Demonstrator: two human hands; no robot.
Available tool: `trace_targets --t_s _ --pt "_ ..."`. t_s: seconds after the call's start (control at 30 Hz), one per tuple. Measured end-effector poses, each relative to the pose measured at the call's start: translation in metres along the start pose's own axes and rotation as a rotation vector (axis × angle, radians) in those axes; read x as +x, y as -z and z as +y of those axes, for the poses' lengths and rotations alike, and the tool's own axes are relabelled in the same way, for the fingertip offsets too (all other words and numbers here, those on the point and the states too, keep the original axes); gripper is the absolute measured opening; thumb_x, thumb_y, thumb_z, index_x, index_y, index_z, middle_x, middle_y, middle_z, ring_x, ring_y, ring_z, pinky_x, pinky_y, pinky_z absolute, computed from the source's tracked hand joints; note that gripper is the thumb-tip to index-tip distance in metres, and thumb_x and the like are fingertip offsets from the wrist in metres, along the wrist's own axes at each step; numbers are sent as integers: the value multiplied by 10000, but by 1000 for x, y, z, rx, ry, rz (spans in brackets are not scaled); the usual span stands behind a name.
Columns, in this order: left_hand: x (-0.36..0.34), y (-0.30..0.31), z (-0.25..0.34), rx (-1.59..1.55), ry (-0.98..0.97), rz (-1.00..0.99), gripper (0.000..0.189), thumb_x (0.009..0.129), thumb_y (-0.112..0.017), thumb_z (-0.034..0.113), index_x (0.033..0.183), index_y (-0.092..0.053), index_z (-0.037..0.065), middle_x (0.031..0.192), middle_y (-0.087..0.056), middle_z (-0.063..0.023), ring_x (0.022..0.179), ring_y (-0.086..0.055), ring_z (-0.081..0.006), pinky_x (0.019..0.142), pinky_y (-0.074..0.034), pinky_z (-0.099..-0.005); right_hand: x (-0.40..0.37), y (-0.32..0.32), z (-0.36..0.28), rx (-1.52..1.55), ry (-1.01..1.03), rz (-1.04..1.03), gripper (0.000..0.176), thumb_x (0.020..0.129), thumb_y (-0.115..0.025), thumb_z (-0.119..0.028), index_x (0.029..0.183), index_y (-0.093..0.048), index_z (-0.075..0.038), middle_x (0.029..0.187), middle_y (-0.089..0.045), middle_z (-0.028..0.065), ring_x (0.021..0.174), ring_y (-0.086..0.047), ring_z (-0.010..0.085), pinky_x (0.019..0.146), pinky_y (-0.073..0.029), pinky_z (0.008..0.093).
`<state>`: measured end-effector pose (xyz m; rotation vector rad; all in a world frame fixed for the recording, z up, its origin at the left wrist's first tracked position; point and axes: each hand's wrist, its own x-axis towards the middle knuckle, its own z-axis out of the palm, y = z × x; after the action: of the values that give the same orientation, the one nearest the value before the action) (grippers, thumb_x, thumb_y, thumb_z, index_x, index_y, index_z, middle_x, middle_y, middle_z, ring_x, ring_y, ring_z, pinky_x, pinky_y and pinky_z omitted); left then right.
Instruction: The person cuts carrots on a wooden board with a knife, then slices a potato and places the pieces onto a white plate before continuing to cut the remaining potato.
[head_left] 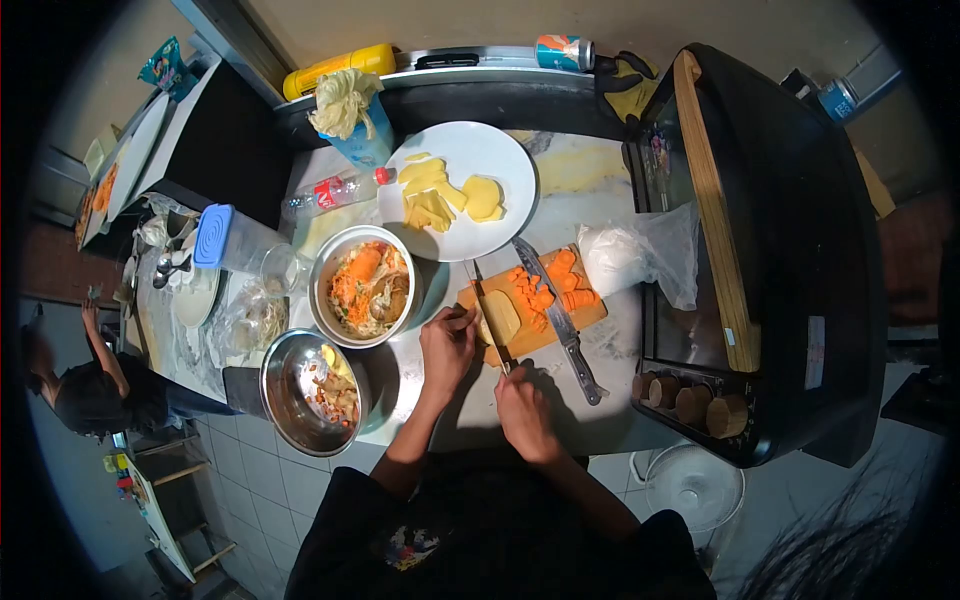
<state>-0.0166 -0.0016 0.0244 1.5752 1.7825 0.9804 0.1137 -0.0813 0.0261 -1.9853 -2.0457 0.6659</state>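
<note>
My right hand (525, 410) grips the handle of a kitchen knife (489, 312), its blade pointing away from me over the wooden cutting board (592, 316). Beside the blade lies a peeled yellow potato (502, 318). The closed fingers of my left hand (448, 348) are at the potato's left side, holding it against the board. Chopped carrot (535, 298) covers the board's right part. A second, larger knife (562, 325) rests across the carrot pieces, its dark handle toward me.
A white plate (510, 225) with potato slices stands behind the board. To the left are a pot (318, 300) of shredded vegetables and a metal bowl (285, 400) of peelings. A plastic bag (640, 250) and a black oven (800, 300) stand right. Another person (100, 390) is far left.
</note>
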Motion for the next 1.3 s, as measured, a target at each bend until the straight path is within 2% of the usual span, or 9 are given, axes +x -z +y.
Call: trace_targets --t_s 0.1,0.43,0.7,0.93,1.0,1.3 --pt "-1 -3 -5 8 -65 39 134 794 -654 -20 913 -714 -31 779 -633 -173 622 -614 -316 607 -478 -356 6 1 -3 9 -11 -8 281 971 -483 -244 866 -498 17 607 -622 210 613 -659 378 520 -538 448" --pt "-1 1 -1 -24 -66 55 126 809 -662 17 909 -712 -41 774 -646 -174 628 -630 -308 601 -483 -340 -13 11 5 -41 -11 -61 292 977 -471 -269 884 -502 6 626 -635 201 613 -661 376 526 -536 458" --pt "-5 -1 2 -7 -20 80 184 804 -683 50 963 -700 -41 771 -665 -159 685 -680 -244 655 -522 -317 -11 14 3 -90 -31 -76 295 987 -447 -282 892 -510 -10 630 -637 193 636 -667 368 543 -542 453" --pt "-5 -3 4 4 70 47 242 809 -690 78 1030 -664 -17 826 -671 -157 725 -695 -255 675 -533 -342 -4 13 3 -86 -10 -46 295 986 -455 -288 889 -516 -17 620 -635 179 631 -665 365 539 -542 445" --pt "-4 -5 1 53 8 72 242 817 -681 78 1041 -654 -10 864 -663 -151 728 -693 -271 671 -530 -352 -4 14 4 -6 -5 -43 301 983 -453 -266 920 -513 23 625 -615 234 631 -643 420 547 -519 499" --pt "-1 -7 3 114 -72 84 208 813 -675 66 1003 -635 -11 859 -635 -165 692 -662 -289 653 -504 -379 -6 17 2 8 -19 -37 311 986 -444 -275 921 -516 21 637 -618 239 641 -635 435 572 -512 513"
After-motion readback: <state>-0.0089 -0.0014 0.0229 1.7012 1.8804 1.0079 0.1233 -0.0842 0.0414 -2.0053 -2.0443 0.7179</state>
